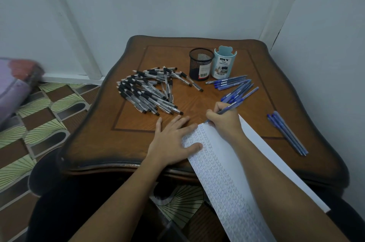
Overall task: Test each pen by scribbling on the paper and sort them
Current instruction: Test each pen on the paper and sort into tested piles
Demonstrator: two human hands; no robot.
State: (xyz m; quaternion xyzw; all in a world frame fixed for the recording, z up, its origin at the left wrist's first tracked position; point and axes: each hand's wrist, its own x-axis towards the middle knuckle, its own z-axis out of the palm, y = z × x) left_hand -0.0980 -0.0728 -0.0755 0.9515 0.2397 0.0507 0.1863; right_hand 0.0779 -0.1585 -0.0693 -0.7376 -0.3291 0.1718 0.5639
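Right hand [223,121] grips a blue pen [230,107], tip at the far left corner of the paper [227,172], mid-worktop towards the near edge; left hand [173,139] flat, fingers straight, pinning the paper's left edge. Risks: most of the sheet overhangs the near edge of the worktop [94,143], so easing off that hand probably lets it slide away; tip sits right at the paper's corner, so a stray stroke marks the wood; right forearm lies across the scribbles, so smudging is likely; three blue pens [288,135] near the right edge could roll off; blue cluster [235,87] just beyond the writing hand invites tested/untested mix-ups. Black pens [146,93] piled far left. Text: teal holder [224,63] reads "DIY DESK ORGANIZER"; mesh cup [200,65] has a barcode sticker, digits unreadable; scribbles illegible
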